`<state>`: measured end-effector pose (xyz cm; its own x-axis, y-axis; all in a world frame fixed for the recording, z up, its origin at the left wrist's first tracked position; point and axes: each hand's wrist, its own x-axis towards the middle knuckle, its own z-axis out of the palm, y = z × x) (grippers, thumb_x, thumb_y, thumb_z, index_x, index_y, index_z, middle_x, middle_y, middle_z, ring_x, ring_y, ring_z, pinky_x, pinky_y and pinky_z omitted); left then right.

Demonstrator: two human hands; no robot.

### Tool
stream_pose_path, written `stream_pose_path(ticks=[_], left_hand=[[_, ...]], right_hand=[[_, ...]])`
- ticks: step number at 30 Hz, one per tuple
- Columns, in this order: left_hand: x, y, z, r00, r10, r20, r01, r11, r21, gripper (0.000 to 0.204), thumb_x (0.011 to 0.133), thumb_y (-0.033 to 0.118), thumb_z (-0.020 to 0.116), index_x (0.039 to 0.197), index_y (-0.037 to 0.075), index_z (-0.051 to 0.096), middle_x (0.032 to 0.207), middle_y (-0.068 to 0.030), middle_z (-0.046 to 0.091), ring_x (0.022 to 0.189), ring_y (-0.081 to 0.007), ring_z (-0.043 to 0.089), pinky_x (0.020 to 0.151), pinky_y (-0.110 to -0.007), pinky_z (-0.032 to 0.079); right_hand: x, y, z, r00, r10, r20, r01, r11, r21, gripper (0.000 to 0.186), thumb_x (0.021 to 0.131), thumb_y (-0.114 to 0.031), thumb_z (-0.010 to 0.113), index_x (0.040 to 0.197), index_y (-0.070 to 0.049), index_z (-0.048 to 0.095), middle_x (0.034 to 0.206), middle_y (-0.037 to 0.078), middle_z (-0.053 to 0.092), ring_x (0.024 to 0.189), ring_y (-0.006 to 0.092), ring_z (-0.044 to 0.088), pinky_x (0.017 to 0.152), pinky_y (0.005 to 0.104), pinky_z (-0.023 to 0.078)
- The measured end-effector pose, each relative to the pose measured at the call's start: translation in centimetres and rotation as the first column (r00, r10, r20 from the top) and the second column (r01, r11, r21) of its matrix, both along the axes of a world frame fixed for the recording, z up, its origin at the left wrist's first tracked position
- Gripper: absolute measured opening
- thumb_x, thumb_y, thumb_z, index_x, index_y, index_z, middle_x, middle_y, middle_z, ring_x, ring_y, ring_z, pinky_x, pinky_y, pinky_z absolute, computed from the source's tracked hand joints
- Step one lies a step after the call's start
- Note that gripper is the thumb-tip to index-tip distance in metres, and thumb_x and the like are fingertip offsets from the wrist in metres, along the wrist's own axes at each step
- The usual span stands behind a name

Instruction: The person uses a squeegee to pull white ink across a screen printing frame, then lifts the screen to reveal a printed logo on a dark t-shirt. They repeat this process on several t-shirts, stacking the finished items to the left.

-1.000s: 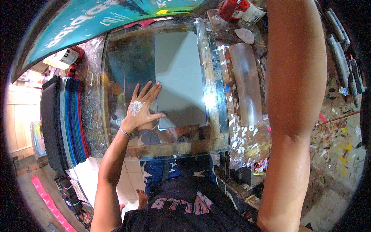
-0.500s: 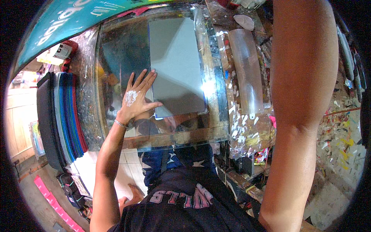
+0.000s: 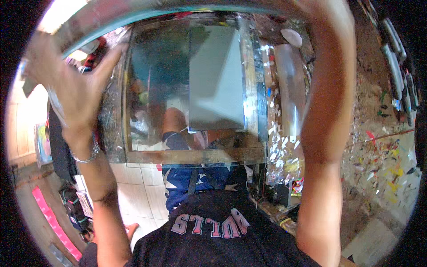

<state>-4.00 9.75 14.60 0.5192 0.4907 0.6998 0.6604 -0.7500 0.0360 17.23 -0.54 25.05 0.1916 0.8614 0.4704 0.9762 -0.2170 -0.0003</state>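
Observation:
A flat grey sheet (image 3: 218,71) lies on the glass-topped table (image 3: 155,84), toward its right side. Above the far edge, a teal-edged frame (image 3: 147,12) stretches across the top of the view, seen almost edge-on. My left hand (image 3: 75,93) is raised at the upper left beside the near end of that frame. Its thumb stands well apart from the fingers, which are blurred; I see nothing held in it. At the top right, my right hand (image 3: 327,11) reaches to the frame's right end. Motion smears its fingers, so its grip on the frame does not show.
Right of the glass lies a long translucent strip (image 3: 287,89), with a pale oval object (image 3: 291,38) beyond it. A paint-spattered surface (image 3: 387,164) extends farther right. Dark stacked sheets (image 3: 60,151) stand at left, partly behind my left arm. A pink strip (image 3: 55,222) lies low at left.
My left hand has lifted off the glass beside the grey sheet and moved up and left. The teal panel's lettered face has tipped out of sight. My right forearm has shifted left.

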Motion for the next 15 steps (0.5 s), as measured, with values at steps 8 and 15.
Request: stream_pose_path(ticks=[8,15], left_hand=[[-6.4,-7.1,-13.8,0.863,-0.385,-0.326,0.184,0.841,-0.508,0.052,0.061,0.017,0.089,0.099,0.005,0.056,0.095,-0.0117,0.057,0.097,-0.0333,0.058,0.087,-0.045,0.043],[-6.5,-8.0,-19.7,0.849,-0.402,-0.342,0.120,0.778,-0.617,0.048,0.068,0.017,0.085,0.102,0.002,0.055,0.099,-0.0133,0.056,0.099,-0.0325,0.057,0.086,-0.044,0.041]], right_hand=[[-2.1,-9.0,-22.5,0.965,0.253,-0.073,-0.252,0.967,0.030,0.041,0.084,-0.046,0.067,0.086,-0.006,0.057,0.087,0.014,0.061,0.079,0.0331,0.061,0.072,0.0442,0.050],[2.6,-3.6,-25.8,0.903,0.107,-0.417,-0.304,0.844,-0.442,0.027,0.081,-0.019,0.073,0.098,-0.004,0.060,0.090,0.021,0.070,0.088,0.0434,0.067,0.076,0.0538,0.051]])
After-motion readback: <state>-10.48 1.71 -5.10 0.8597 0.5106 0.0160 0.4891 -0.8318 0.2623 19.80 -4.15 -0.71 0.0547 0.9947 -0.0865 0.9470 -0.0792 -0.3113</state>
